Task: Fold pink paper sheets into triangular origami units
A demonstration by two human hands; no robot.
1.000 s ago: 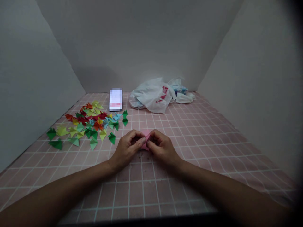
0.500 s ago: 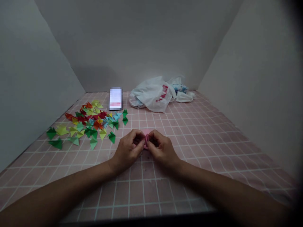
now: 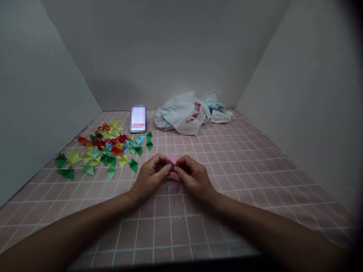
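Note:
Between my two hands, a small piece of pink paper [image 3: 174, 160] is pinched by the thumbs and fingers. My left hand [image 3: 154, 173] grips its left side, fingers curled. My right hand [image 3: 194, 175] grips the right side, its thumb almost meeting the left one. Pink paper also shows just below the fingertips, close to the cloth; whether it is the same piece I cannot tell. A sliver of green is visible beside it, under the left fingers. Folds inside the grip are mostly hidden by the fingers.
Several folded paper cranes [image 3: 104, 145] in red, orange, yellow, green and blue lie at the left. A lit phone [image 3: 138, 119] stands behind them. A white plastic bag [image 3: 181, 113] and a smaller bundle [image 3: 218, 109] sit at the back. A pink checked cloth [image 3: 255, 181] covers the table.
The pink paper between my fingers has been opened out or turned, so more of its surface shows above and below the fingertips. Both hands stay nearly in place.

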